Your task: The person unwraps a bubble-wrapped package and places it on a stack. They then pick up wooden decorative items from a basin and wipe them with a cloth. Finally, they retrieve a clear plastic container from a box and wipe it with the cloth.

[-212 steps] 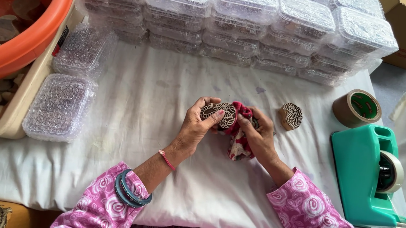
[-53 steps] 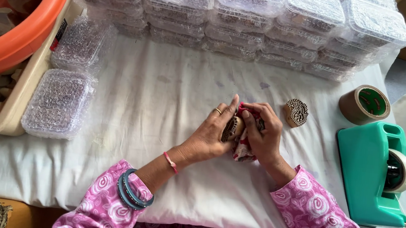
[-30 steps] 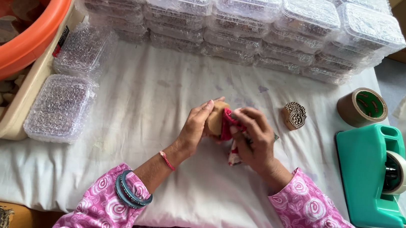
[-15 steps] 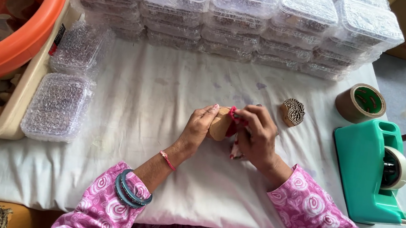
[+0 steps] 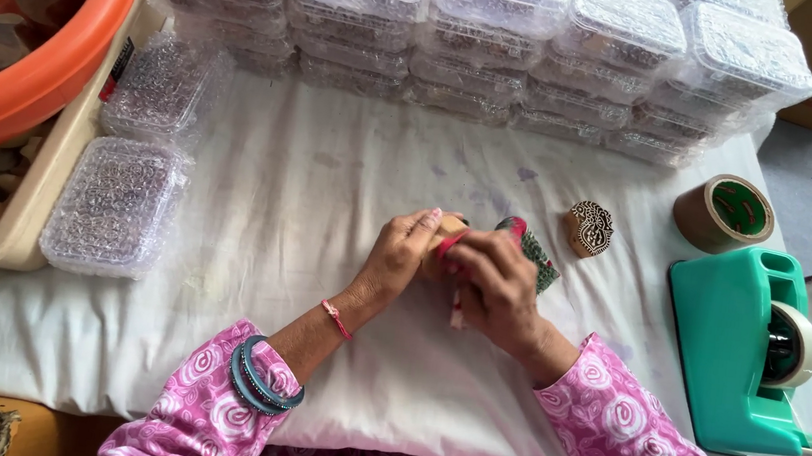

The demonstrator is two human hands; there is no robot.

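- While both hands meet at the middle of the white-clothed counter (image 5: 279, 195), a small tan wooden block (image 5: 441, 244) is pinched between them.
- Left hand (image 5: 401, 253): grip closed on the block's left side, fingers curled over it.
- Right hand (image 5: 493, 279): grip closed around a red-and-green patterned cloth (image 5: 536, 255), pressed against the block.
- Carved round wooden stamp (image 5: 589, 228) is seen just beside the right hand, untouched.
- Brown tape roll (image 5: 724, 213) and teal tape dispenser (image 5: 740, 354) are placed at right.
- Stacked clear plastic boxes (image 5: 487, 35) are lined along the far edge.
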